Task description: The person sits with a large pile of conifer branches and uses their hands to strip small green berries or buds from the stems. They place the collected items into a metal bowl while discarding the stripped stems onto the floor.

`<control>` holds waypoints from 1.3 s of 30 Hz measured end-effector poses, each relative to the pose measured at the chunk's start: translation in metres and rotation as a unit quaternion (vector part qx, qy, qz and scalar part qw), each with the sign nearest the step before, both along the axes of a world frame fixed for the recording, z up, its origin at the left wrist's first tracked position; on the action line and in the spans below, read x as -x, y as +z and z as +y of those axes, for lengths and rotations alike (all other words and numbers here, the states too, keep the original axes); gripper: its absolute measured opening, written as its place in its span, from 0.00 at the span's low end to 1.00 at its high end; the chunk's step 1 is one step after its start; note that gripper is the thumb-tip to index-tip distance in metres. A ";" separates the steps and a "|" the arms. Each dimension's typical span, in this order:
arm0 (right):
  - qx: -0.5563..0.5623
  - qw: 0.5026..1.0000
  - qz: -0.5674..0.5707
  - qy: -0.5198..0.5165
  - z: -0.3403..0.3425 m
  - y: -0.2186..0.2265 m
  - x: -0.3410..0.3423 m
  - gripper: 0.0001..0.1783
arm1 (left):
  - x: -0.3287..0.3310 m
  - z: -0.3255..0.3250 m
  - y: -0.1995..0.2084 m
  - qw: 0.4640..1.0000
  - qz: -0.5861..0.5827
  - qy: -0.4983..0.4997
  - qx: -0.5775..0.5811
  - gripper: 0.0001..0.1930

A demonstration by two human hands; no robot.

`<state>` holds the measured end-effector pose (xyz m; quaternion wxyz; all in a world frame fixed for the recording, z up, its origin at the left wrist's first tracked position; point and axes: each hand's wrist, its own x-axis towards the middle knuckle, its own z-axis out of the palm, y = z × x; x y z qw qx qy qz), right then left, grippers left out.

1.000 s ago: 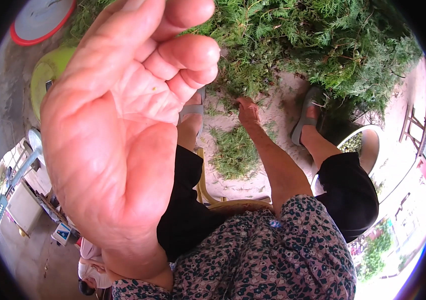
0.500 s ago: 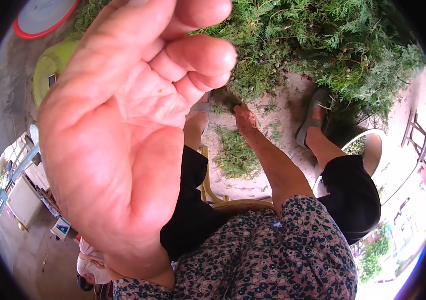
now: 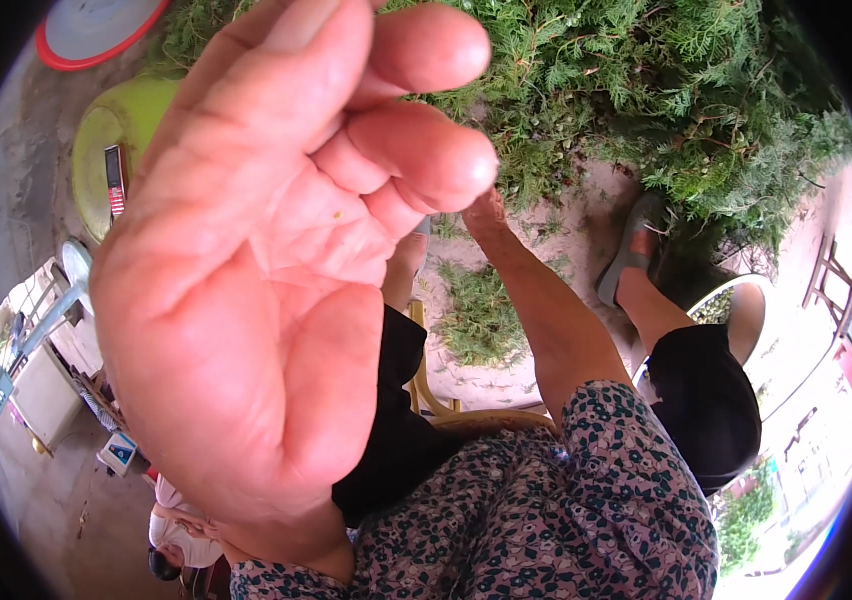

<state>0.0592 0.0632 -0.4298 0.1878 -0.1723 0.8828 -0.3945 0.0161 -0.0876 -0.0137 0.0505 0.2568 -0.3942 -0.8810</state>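
My left hand is raised very close to the camera and fills much of the view, palm bare. Its fingers curl loosely with gaps between them, and I see nothing held in it. Down near the ground, my right hand reaches toward the edge of a big heap of green conifer branches. The left fingers cover most of it, so its own fingers and anything in them are hidden. A small pile of green sprigs lies on the pale ground beside my right forearm.
A yellow-green stool bears a mobile phone. At upper left is a red-rimmed basin. A round light-rimmed container stands by my right knee. A person in white is at lower left, near a blue-and-white box.
My left hand has shifted slightly right and down in view, now covering most of my right hand. More of the stool and the phone shows.
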 end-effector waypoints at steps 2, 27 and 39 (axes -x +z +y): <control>-0.191 0.977 0.010 0.091 -0.002 0.002 0.004 0.10 | 0.000 0.002 0.001 1.000 -0.003 0.012 -0.005 0.14; 0.029 0.927 -0.190 -0.323 0.133 0.034 0.080 0.09 | 0.013 0.041 -0.004 0.999 0.027 0.036 -0.029 0.13; -0.094 0.982 0.033 -0.159 0.154 0.020 0.044 0.13 | 0.020 0.045 -0.001 1.000 0.000 0.015 -0.022 0.12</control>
